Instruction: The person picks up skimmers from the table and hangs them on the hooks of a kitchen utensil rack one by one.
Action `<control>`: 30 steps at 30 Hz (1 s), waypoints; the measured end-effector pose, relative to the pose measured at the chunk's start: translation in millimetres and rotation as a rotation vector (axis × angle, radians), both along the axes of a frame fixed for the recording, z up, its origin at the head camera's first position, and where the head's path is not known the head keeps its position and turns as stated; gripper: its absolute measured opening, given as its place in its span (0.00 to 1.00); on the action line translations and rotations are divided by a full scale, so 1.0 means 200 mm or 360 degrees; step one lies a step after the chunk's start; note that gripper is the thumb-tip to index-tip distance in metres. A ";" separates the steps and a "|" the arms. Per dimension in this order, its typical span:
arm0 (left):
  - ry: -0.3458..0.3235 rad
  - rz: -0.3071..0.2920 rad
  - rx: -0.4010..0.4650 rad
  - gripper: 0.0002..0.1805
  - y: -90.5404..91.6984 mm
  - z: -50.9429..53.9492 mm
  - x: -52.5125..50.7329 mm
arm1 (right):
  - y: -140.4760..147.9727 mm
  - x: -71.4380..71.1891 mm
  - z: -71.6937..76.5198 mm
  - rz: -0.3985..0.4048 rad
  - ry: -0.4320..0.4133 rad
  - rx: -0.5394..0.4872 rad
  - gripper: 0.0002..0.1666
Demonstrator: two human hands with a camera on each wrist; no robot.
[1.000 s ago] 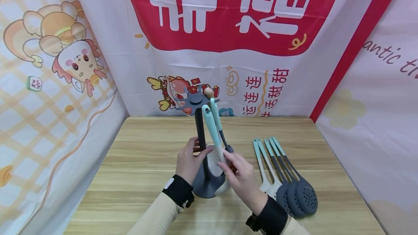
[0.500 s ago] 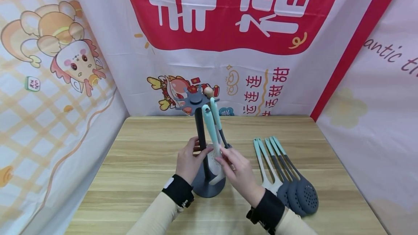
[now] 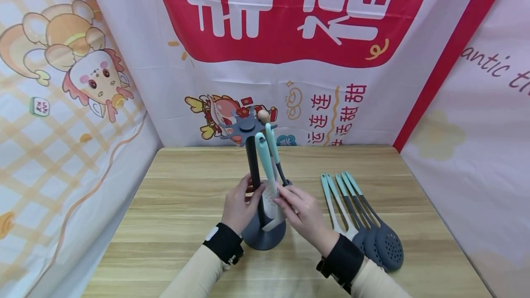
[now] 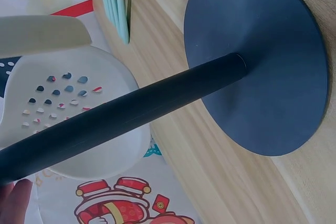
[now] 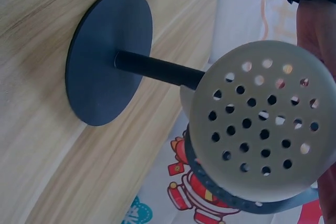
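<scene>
My left hand (image 3: pixel 240 203) grips the black pole (image 3: pixel 252 157) of an upright utensil stand with a round dark base (image 3: pixel 267 241) and a hooked top (image 3: pixel 247 124). Beside the pole, my right hand (image 3: pixel 308 217) pinches a skimmer (image 3: pixel 265 153) with a teal handle and a pale head. Close up in the right wrist view is that round, perforated skimmer head (image 5: pixel 262 119). Another pale, holed utensil head (image 4: pixel 79 93) appears behind the pole in the left wrist view. A teal-and-grey utensil (image 3: pixel 272 144) hangs just behind; its head is mostly hidden.
Several teal-handled utensils lie side by side on the wooden table (image 3: pixel 174 224), right of the stand, including a dark grey skimmer (image 3: pixel 390 247) and pale ones (image 3: pixel 334 210). Printed cloth (image 3: pixel 331 72) hangs along the table's back and sides.
My right hand has shifted slightly left and up, and the skimmer's head has turned edge-on beside the pole. My left hand stays on the pole. The utensils on the table lie as before.
</scene>
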State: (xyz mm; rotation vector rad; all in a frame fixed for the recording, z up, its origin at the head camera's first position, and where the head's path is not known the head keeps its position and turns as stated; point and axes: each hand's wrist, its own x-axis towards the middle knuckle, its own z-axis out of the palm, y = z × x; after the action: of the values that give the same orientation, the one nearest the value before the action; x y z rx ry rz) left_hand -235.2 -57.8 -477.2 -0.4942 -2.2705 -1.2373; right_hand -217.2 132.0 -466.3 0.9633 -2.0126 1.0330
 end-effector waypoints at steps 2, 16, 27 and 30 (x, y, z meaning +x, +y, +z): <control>-0.0016 -0.0009 -0.0005 0.16 0.00 0.00 0.00 | 0.01 -0.01 0.00 0.0014 0.0006 -0.0027 0.19; -0.0128 0.0009 0.0014 0.16 0.01 0.01 0.01 | 0.20 -0.09 -0.08 -0.0363 -0.0086 -0.0047 0.11; -0.0078 0.0015 0.0012 0.16 0.01 0.01 0.01 | 0.39 -0.13 -0.15 -0.0802 -0.0441 0.0094 0.13; -0.0063 0.0004 0.0017 0.16 0.01 0.01 0.01 | 0.45 -0.14 -0.17 -0.0895 -0.0610 0.0119 0.15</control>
State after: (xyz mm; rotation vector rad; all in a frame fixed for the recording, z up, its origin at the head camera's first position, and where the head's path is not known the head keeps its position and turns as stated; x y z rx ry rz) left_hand -232.9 -56.1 -475.7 -0.4668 -2.2954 -1.2673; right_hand -245.1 221.8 -500.2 0.1966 -2.4458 0.8686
